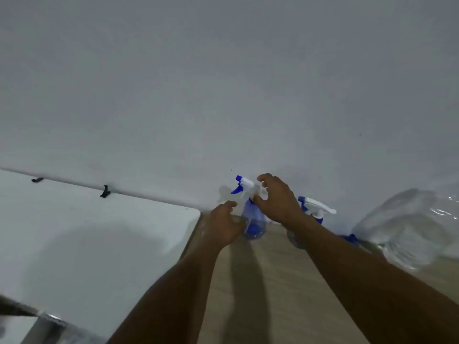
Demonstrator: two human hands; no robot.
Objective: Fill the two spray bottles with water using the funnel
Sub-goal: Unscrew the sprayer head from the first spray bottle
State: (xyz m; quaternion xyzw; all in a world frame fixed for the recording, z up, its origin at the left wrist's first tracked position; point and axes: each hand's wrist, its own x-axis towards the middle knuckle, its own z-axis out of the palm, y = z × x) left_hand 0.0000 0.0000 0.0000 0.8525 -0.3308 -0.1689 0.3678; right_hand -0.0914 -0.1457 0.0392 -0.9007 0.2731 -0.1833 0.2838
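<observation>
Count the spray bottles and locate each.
2. The left bottle stands by the wall, its body held by the left hand, the right hand at its sprayer. The right bottle stands behind the right wrist, partly hidden.

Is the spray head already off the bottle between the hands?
No, the white and blue spray head sits on top of the bottle.

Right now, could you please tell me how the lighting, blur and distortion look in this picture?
Head view: dim, flat, bluish light; soft overall; the clear plastic container at right is smeared, with small highlights; left hand and right hand on the spray bottle are legible; forearm shadows run long over the wooden counter; wide-angle stretch enlarges the forearms.
</observation>
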